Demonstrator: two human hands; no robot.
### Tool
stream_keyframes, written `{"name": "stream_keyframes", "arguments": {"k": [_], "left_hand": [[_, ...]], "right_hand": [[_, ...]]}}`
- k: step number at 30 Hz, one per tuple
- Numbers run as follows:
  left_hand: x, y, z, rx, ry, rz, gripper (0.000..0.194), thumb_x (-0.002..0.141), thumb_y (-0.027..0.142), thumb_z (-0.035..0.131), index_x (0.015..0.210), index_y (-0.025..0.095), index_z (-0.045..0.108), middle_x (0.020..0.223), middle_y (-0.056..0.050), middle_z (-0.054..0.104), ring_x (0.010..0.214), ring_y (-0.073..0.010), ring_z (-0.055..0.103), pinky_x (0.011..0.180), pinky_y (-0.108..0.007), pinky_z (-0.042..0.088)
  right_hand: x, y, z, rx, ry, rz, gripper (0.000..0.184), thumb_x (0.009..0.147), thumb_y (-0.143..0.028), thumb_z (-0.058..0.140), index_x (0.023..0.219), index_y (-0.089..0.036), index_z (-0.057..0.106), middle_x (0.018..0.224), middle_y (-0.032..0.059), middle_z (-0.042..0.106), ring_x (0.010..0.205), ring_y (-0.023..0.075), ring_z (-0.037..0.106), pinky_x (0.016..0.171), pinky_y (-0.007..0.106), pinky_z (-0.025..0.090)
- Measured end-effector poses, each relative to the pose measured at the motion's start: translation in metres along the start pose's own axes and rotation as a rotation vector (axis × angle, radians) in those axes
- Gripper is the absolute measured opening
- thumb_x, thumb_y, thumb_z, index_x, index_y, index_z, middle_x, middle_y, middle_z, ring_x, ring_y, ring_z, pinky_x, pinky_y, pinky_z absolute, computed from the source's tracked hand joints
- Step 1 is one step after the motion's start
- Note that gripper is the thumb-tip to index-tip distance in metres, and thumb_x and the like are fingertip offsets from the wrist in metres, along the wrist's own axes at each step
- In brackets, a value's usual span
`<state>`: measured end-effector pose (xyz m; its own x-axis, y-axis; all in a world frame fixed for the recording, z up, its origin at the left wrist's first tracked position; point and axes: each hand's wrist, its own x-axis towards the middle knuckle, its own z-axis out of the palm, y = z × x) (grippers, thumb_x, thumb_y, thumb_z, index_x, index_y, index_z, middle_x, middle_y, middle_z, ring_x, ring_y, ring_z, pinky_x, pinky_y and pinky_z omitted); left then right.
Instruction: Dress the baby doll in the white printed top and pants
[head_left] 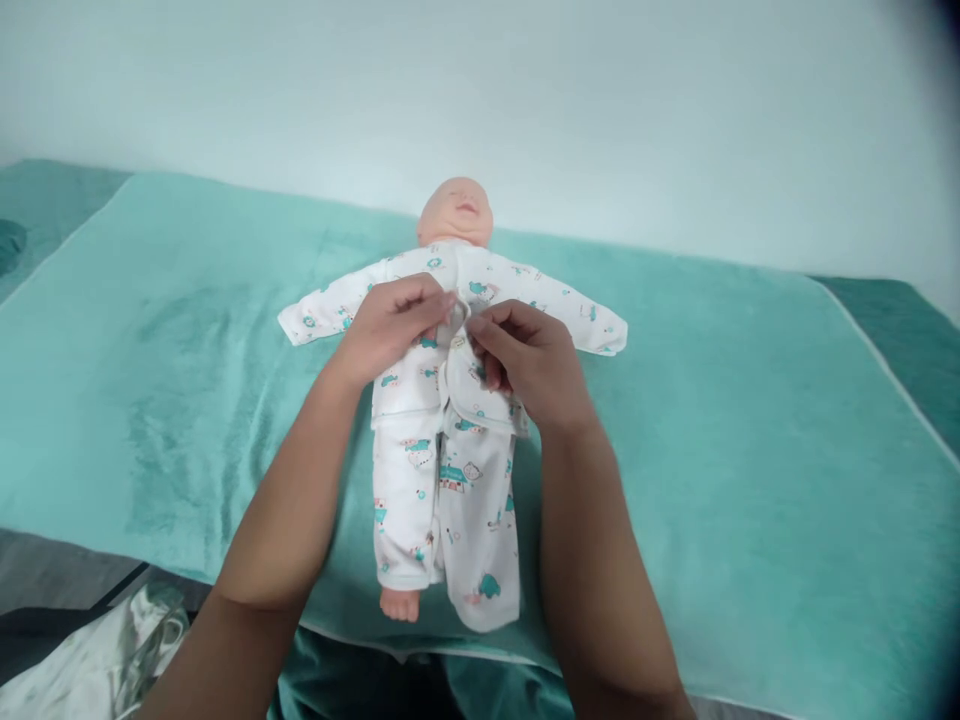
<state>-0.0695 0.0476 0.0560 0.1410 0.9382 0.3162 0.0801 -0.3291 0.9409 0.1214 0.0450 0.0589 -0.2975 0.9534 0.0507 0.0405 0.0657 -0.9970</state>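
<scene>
A baby doll [459, 208] lies on its back, dressed in a white printed jacket [409, 385] and matching trousers [480, 500]. My left hand [396, 325] pinches one front edge of the jacket at the chest. Close beside it, my right hand [529, 355] pinches the other front edge, its fingers curled over the cloth. Between my fingertips the two edges nearly meet; whether a fastener is there I cannot make out. Lower down, the jacket front hangs slightly apart. One bare foot [400, 604] sticks out of a trouser leg; the other is covered. Both sleeves stretch out sideways, hiding the doll's hands.
A green plush cover [712, 450] spreads over the table beneath the doll. Behind it rises a pale wall [525, 100]. At the lower left, a crumpled white patterned cloth [112, 655] lies below the table edge, partly behind my left forearm.
</scene>
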Motion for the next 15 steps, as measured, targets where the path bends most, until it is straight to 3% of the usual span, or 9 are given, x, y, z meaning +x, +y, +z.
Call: {"name": "stream_keyframes", "arguments": {"k": [4, 7, 10, 13, 15], "left_hand": [[-0.032, -0.018, 0.005, 0.042, 0.282, 0.030, 0.037, 0.097, 0.044, 0.061, 0.070, 0.018, 0.062, 0.063, 0.002, 0.052, 0.062, -0.0109, 0.049, 0.062, -0.026, 0.039], [-0.081, -0.025, 0.005, 0.168, 0.274, 0.068, 0.025, 0.096, 0.043, 0.063, 0.088, 0.020, 0.071, 0.086, -0.003, 0.066, 0.079, -0.0140, 0.059, 0.071, -0.028, 0.046], [-0.127, -0.029, 0.007, 0.327, 0.271, 0.151, 0.026, 0.090, 0.040, 0.072, 0.110, 0.023, 0.073, 0.116, -0.009, 0.066, 0.106, -0.0203, 0.063, 0.084, -0.033, 0.051], [-0.151, -0.033, 0.012, 0.442, 0.325, 0.182, 0.027, 0.094, 0.033, 0.067, 0.119, 0.025, 0.070, 0.127, -0.010, 0.062, 0.121, -0.0231, 0.059, 0.101, -0.041, 0.050], [-0.154, -0.037, 0.015, 0.490, 0.376, 0.193, 0.025, 0.097, 0.028, 0.060, 0.120, 0.024, 0.070, 0.126, -0.010, 0.062, 0.122, -0.0226, 0.058, 0.107, -0.044, 0.048]], "right_hand": [[-0.007, 0.015, 0.007, 0.006, 0.127, -0.127, 0.026, 0.090, -0.041, 0.071, 0.078, -0.021, 0.060, 0.058, -0.0070, 0.053, 0.042, 0.0066, 0.046, 0.042, 0.021, 0.034], [-0.028, 0.032, 0.014, -0.078, 0.279, -0.265, 0.020, 0.092, -0.037, 0.068, 0.081, -0.021, 0.062, 0.063, -0.0056, 0.054, 0.053, 0.0090, 0.050, 0.053, 0.023, 0.041], [-0.063, 0.050, 0.019, -0.275, 0.332, -0.447, 0.012, 0.090, -0.034, 0.071, 0.092, -0.022, 0.067, 0.090, 0.0019, 0.065, 0.084, 0.0159, 0.062, 0.077, 0.031, 0.052], [-0.098, 0.064, 0.019, -0.420, 0.354, -0.504, 0.027, 0.086, -0.034, 0.076, 0.109, -0.023, 0.068, 0.118, 0.0093, 0.064, 0.114, 0.0233, 0.060, 0.097, 0.042, 0.051], [-0.114, 0.071, 0.018, -0.447, 0.396, -0.465, 0.032, 0.088, -0.035, 0.074, 0.117, -0.023, 0.067, 0.123, 0.0105, 0.063, 0.117, 0.0235, 0.060, 0.098, 0.042, 0.051]]}}
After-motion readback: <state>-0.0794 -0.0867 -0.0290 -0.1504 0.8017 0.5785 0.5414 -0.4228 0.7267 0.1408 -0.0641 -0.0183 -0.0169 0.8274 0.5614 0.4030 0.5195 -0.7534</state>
